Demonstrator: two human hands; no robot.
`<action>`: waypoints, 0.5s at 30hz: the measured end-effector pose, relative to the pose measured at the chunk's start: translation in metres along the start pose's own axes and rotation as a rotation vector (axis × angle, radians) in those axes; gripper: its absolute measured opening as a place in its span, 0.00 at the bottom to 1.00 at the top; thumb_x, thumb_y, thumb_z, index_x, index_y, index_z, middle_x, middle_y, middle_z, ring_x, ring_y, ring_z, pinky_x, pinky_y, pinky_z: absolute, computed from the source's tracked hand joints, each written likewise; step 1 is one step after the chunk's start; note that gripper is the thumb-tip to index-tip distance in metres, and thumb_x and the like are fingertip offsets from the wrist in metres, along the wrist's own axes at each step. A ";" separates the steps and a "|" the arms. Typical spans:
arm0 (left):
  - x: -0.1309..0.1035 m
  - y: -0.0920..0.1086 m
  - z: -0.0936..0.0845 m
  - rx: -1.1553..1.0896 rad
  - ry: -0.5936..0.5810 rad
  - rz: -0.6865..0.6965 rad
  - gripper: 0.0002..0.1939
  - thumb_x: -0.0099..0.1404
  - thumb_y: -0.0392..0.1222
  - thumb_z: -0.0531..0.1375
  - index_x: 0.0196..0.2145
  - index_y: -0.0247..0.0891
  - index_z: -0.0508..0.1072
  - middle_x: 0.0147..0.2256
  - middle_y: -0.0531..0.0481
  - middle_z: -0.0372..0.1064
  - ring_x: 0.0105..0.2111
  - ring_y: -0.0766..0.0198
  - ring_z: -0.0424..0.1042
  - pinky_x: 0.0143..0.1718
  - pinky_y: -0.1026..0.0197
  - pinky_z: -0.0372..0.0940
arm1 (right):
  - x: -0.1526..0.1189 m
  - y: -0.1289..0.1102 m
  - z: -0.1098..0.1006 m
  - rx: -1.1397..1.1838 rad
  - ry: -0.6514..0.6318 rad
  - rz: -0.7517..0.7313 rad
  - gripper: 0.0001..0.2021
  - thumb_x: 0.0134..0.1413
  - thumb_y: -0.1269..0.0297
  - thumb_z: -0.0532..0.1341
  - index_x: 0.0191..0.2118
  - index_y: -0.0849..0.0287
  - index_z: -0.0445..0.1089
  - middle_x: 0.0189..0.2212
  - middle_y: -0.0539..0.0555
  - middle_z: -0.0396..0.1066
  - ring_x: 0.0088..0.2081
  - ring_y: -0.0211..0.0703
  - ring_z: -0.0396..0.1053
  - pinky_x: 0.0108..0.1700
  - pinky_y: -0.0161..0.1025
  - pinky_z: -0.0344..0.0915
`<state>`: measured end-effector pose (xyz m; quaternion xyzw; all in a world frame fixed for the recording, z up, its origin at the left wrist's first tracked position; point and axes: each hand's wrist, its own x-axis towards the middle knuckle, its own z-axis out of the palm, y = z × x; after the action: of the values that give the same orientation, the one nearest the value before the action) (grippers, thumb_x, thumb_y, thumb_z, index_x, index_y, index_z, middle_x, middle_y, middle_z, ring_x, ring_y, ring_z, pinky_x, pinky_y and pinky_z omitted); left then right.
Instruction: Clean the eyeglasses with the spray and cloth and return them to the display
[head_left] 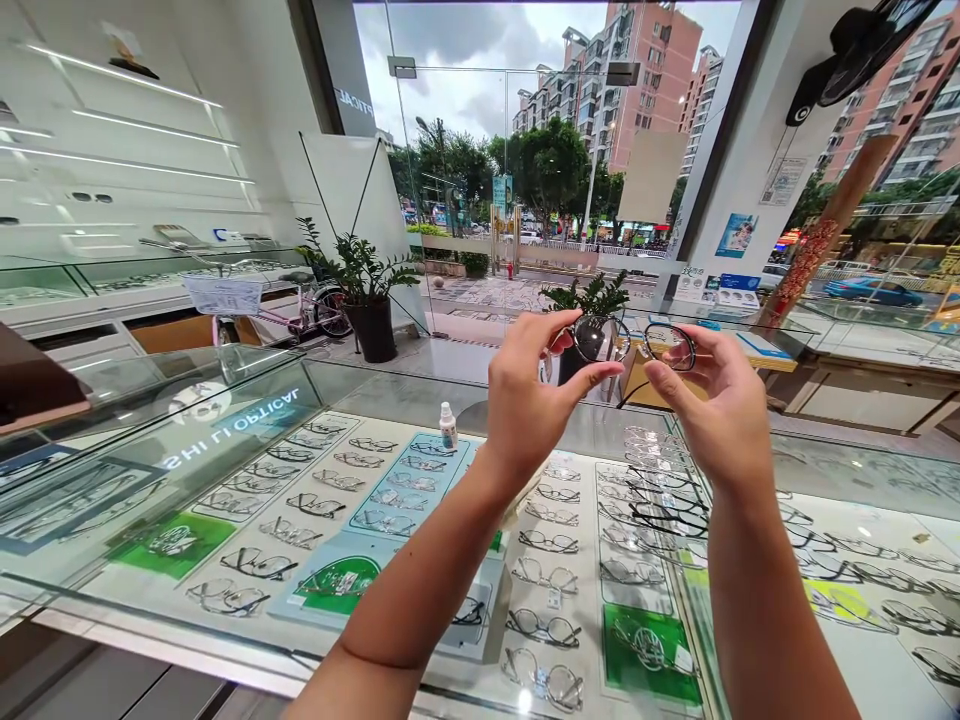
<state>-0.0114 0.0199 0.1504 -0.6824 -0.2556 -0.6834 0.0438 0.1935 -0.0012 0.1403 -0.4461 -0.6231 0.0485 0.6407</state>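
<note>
Round dark-rimmed eyeglasses (598, 340) are held up in front of me, above the glass display counter (420, 392). My left hand (536, 385) has its fingers at the left rim, with the thumb stretched below the lens. On the other side, my right hand (709, 395) pinches the right rim between thumb and fingers. A thin dark temple arm shows below the lenses near the right thumb. Under my hands, rows of eyeglasses (549, 541) lie inside the counter. A stack of frames (664, 490) stands on the glass beside my right forearm.
A small white bottle (448, 428) stands on the counter left of my arms. Green cards (651, 650) lie among the displayed glasses. Beyond are potted plants (373, 325), a pink bicycle (300, 310), a glass door (465, 200) and a wall fan (855, 60).
</note>
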 end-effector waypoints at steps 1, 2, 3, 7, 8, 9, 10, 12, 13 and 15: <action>0.000 0.000 0.000 0.003 0.000 -0.002 0.25 0.60 0.55 0.73 0.51 0.44 0.76 0.40 0.48 0.75 0.39 0.61 0.73 0.41 0.56 0.70 | 0.000 0.001 0.000 -0.004 -0.003 -0.002 0.30 0.52 0.43 0.72 0.58 0.50 0.71 0.47 0.57 0.76 0.50 0.55 0.76 0.58 0.62 0.72; 0.000 0.000 0.000 0.006 -0.001 -0.005 0.26 0.60 0.55 0.73 0.51 0.44 0.76 0.40 0.48 0.75 0.39 0.61 0.73 0.41 0.56 0.70 | 0.000 0.002 0.000 -0.008 -0.005 -0.004 0.30 0.53 0.43 0.72 0.58 0.50 0.71 0.47 0.57 0.76 0.50 0.55 0.76 0.58 0.61 0.72; 0.000 0.000 0.001 0.006 -0.003 -0.007 0.26 0.60 0.55 0.73 0.51 0.44 0.76 0.40 0.48 0.75 0.39 0.60 0.73 0.41 0.56 0.71 | 0.000 0.003 0.000 -0.010 -0.004 -0.008 0.31 0.53 0.43 0.72 0.58 0.50 0.71 0.48 0.57 0.76 0.50 0.54 0.76 0.57 0.61 0.72; 0.001 -0.007 0.001 -0.036 -0.049 -0.026 0.26 0.60 0.54 0.73 0.53 0.46 0.75 0.43 0.47 0.77 0.42 0.60 0.76 0.43 0.55 0.73 | -0.001 0.003 0.001 -0.039 0.040 -0.060 0.31 0.54 0.43 0.71 0.59 0.51 0.69 0.50 0.58 0.74 0.50 0.54 0.75 0.56 0.60 0.74; 0.002 -0.011 0.000 -0.056 -0.071 -0.040 0.26 0.61 0.54 0.73 0.53 0.46 0.75 0.45 0.47 0.77 0.43 0.60 0.76 0.44 0.55 0.74 | -0.001 0.001 0.001 -0.059 0.057 -0.087 0.31 0.54 0.43 0.71 0.59 0.51 0.70 0.51 0.58 0.74 0.50 0.54 0.75 0.55 0.59 0.74; 0.003 -0.014 0.000 -0.077 -0.097 -0.059 0.26 0.61 0.53 0.73 0.54 0.47 0.75 0.46 0.47 0.77 0.44 0.60 0.77 0.45 0.54 0.75 | -0.001 0.000 0.001 -0.082 0.071 -0.115 0.31 0.54 0.42 0.71 0.59 0.51 0.70 0.51 0.58 0.74 0.50 0.54 0.74 0.55 0.59 0.74; 0.004 -0.018 0.000 -0.100 -0.121 -0.081 0.26 0.61 0.53 0.73 0.54 0.47 0.75 0.47 0.46 0.77 0.45 0.59 0.77 0.46 0.54 0.75 | -0.001 -0.003 0.001 -0.106 0.083 -0.143 0.30 0.54 0.42 0.71 0.58 0.51 0.70 0.51 0.58 0.73 0.50 0.54 0.74 0.55 0.59 0.74; 0.006 -0.025 -0.001 -0.149 -0.165 -0.125 0.26 0.61 0.54 0.72 0.55 0.47 0.74 0.48 0.45 0.78 0.46 0.59 0.78 0.48 0.53 0.77 | -0.002 -0.008 0.001 -0.150 0.097 -0.187 0.30 0.54 0.42 0.71 0.58 0.51 0.71 0.50 0.58 0.73 0.49 0.54 0.73 0.54 0.59 0.73; 0.007 -0.029 -0.001 -0.175 -0.181 -0.143 0.27 0.62 0.54 0.72 0.55 0.46 0.74 0.49 0.45 0.78 0.47 0.58 0.78 0.49 0.53 0.77 | -0.002 -0.010 0.001 -0.169 0.100 -0.203 0.29 0.55 0.43 0.70 0.57 0.51 0.71 0.50 0.58 0.73 0.49 0.54 0.73 0.54 0.58 0.73; 0.007 -0.035 0.000 -0.222 -0.202 -0.163 0.28 0.61 0.55 0.72 0.56 0.45 0.74 0.50 0.44 0.78 0.49 0.58 0.79 0.51 0.52 0.77 | -0.001 -0.013 0.001 -0.198 0.101 -0.226 0.28 0.56 0.43 0.70 0.57 0.51 0.71 0.48 0.57 0.73 0.49 0.54 0.72 0.54 0.58 0.72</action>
<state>-0.0261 0.0523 0.1472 -0.7253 -0.2361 -0.6367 -0.1132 0.1860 -0.0098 0.1476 -0.4358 -0.6382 -0.1079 0.6254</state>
